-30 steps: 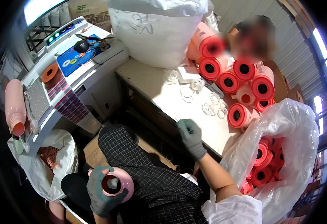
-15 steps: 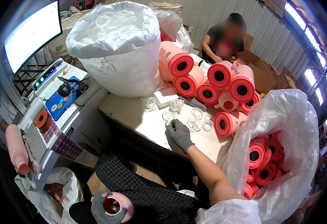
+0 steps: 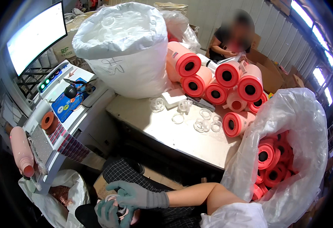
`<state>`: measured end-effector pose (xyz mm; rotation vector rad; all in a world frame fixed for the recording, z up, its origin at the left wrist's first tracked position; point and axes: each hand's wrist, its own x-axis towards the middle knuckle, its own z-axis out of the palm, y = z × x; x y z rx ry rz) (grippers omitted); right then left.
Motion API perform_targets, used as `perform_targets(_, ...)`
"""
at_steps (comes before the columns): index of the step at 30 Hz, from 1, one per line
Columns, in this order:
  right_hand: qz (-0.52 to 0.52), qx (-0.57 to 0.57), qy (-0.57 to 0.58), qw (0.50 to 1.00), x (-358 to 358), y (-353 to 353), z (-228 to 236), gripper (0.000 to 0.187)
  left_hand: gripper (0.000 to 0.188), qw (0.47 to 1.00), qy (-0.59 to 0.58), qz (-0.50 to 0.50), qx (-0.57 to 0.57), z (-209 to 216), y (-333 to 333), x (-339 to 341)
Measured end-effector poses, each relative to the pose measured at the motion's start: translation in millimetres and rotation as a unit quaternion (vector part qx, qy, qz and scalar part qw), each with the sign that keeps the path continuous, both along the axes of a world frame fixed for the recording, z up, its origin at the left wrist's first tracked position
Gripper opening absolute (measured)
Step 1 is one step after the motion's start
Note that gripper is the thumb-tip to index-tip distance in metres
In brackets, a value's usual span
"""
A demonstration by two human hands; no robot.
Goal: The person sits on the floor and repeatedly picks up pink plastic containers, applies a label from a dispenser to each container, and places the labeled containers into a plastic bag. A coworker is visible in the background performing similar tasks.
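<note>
Low at the front, over my lap, my left hand (image 3: pixel 109 213) in a grey-green glove is wrapped round a pink bottle (image 3: pixel 136 217). My gloved right hand (image 3: pixel 136 194) lies across the bottle's mouth, its fingers bent down at the rim. Whatever those fingers pinch is hidden. Both hands cover most of the bottle. On the white table (image 3: pixel 151 127), a single translucent ring (image 3: pixel 177 118) lies apart from a group of rings (image 3: pixel 202 125) and another small heap (image 3: pixel 157 105).
Pink bottles (image 3: pixel 227 75) are stacked at the table's right. A clear bag (image 3: pixel 307 125) holds red-pink parts; a white sack (image 3: pixel 124 72) brims with translucent rings. At left stand a machine (image 3: pixel 56 98), a screen (image 3: pixel 37 36) and another pink bottle (image 3: pixel 20 148). Behind sits a person (image 3: pixel 233 41).
My right hand has come back from the rings on the table to the pink bottle's mouth. My left hand still holds the bottle. The view has shifted slightly.
</note>
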<state>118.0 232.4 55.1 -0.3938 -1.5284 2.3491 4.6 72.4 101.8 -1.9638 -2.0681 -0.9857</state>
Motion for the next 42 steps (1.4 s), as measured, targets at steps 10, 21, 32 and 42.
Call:
perform_targets(10, 0.061, 0.531, 0.148, 0.832, -4.2, -4.4, 19.4, 0.064, 0.018, 0.999, -0.045, 0.024, 0.010, 3.7, -7.1, -3.3)
perform_targets(21, 0.168, 0.594, 0.047, 0.785, -7.8, -8.4, -18.3, 0.044, 0.022, 0.999, -0.001, -0.029, -0.040, 11.2, -11.0, -14.5)
perform_targets(32, -0.007, 0.636, 0.179, 0.751, -15.0, -18.7, -9.4, 0.046, 0.035, 0.973, 0.154, 0.103, -0.136, 37.7, -13.8, -5.9)
perform_targets(42, 0.093, 0.488, 0.026, 0.868, -8.2, -3.8, 53.3, 0.030, 0.012, 0.961, 0.203, 0.018, -0.186, 48.0, 35.8, -36.0)
